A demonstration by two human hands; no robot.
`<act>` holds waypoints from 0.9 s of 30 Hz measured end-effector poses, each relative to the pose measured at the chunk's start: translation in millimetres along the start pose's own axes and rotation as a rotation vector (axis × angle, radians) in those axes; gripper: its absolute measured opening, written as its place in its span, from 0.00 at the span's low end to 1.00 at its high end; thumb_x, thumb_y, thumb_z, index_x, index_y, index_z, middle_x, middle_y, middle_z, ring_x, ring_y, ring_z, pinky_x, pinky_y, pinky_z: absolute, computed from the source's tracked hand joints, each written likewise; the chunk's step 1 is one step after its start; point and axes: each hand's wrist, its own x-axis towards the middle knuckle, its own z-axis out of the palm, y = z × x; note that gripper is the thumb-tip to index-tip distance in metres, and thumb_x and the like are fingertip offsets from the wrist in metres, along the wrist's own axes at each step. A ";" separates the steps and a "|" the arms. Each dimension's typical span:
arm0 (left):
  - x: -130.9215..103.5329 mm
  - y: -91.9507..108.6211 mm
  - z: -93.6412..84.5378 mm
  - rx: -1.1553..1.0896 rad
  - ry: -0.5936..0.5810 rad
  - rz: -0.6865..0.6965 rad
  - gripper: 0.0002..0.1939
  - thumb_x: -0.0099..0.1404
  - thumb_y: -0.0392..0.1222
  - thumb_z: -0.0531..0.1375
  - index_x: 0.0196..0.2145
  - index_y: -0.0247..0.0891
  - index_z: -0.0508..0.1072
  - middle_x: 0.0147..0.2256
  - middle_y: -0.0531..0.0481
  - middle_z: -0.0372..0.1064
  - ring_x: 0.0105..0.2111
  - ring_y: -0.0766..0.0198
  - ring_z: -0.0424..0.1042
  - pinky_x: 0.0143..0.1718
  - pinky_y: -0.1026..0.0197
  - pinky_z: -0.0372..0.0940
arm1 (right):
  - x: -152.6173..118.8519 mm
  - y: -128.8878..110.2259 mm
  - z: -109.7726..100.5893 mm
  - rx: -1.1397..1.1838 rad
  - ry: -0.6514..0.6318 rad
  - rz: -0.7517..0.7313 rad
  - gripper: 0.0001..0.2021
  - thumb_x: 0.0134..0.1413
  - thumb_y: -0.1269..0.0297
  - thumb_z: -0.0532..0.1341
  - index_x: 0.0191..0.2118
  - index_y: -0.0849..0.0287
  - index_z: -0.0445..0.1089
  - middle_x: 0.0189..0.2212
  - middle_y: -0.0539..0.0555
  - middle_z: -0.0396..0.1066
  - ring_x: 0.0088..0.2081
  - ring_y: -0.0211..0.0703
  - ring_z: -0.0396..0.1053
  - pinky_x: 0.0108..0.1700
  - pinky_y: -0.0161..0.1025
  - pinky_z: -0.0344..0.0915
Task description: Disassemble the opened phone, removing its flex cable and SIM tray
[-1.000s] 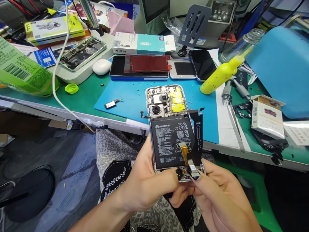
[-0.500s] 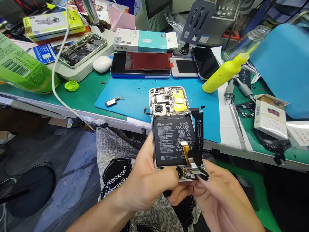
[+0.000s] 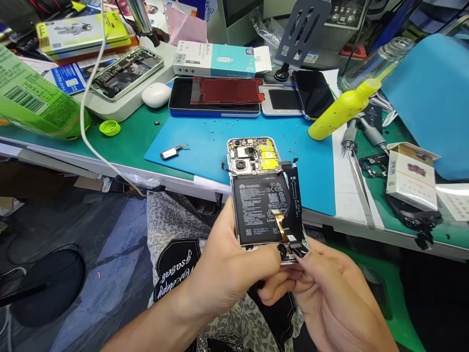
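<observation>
Both hands are on the opened phone (image 3: 264,198), which is held above the person's lap, tilted, with its camera end pointing away from the grip. The left hand (image 3: 236,266) is closed around the lower left side, thumb laid across the bottom end. The right hand (image 3: 326,286) pinches the lower right corner, thumb on top at the foot of the black flex cable (image 3: 294,190), fingers bent beneath; whether the thumb bears on the cable or only on the frame cannot be told.

Directly ahead of the thumbs, the black battery (image 3: 252,215) sits in the frame, a gold ribbon (image 3: 280,227) lying over its lower right part. The flex cable runs up along the battery's right side, its far end free past the frame edge.

Beyond the grip lies a blue mat (image 3: 205,166). On it, ahead and to the left of the grip, rests a small metallic part (image 3: 169,154). Ahead and to the right are a yellow bottle (image 3: 340,111) and, nearer, metal tweezers (image 3: 361,190).
</observation>
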 end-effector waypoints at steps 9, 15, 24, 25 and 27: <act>-0.5 0.2 -2.6 -0.035 -0.034 -0.063 0.24 0.52 0.36 0.69 0.47 0.38 0.68 0.39 0.45 0.73 0.29 0.68 0.69 0.28 0.67 0.64 | -1.4 2.0 -2.4 -0.071 0.018 -0.036 0.13 0.59 0.63 0.61 0.28 0.61 0.78 0.22 0.58 0.78 0.25 0.42 0.77 0.31 0.29 0.73; 0.8 1.8 -2.3 -0.075 -0.039 -0.134 0.25 0.50 0.30 0.67 0.46 0.36 0.68 0.34 0.48 0.72 0.25 0.72 0.64 0.26 0.69 0.61 | -1.6 1.8 1.0 -0.121 0.062 -0.066 0.11 0.59 0.62 0.61 0.31 0.61 0.78 0.23 0.58 0.78 0.25 0.43 0.76 0.30 0.32 0.74; 1.4 -1.6 -4.4 -0.056 -0.098 -0.044 0.24 0.52 0.37 0.70 0.45 0.39 0.67 0.36 0.48 0.73 0.28 0.68 0.68 0.28 0.66 0.63 | -0.6 4.5 -24.2 -0.144 -0.040 -0.019 0.12 0.61 0.57 0.60 0.36 0.58 0.78 0.29 0.57 0.79 0.31 0.47 0.76 0.37 0.38 0.74; 1.9 -1.2 -4.7 -0.063 -0.114 -0.042 0.24 0.53 0.37 0.69 0.46 0.38 0.67 0.35 0.48 0.73 0.27 0.69 0.67 0.27 0.66 0.62 | -0.2 2.7 -28.4 -0.206 -0.041 -0.026 0.14 0.61 0.56 0.59 0.34 0.58 0.79 0.29 0.57 0.79 0.32 0.48 0.76 0.37 0.38 0.74; 3.2 0.6 -5.1 -0.075 -0.127 -0.029 0.22 0.55 0.35 0.68 0.47 0.38 0.67 0.36 0.48 0.72 0.30 0.68 0.68 0.31 0.65 0.63 | 1.1 -2.8 -35.5 -0.353 0.004 -0.081 0.15 0.60 0.54 0.60 0.33 0.58 0.78 0.28 0.57 0.78 0.31 0.47 0.75 0.36 0.37 0.74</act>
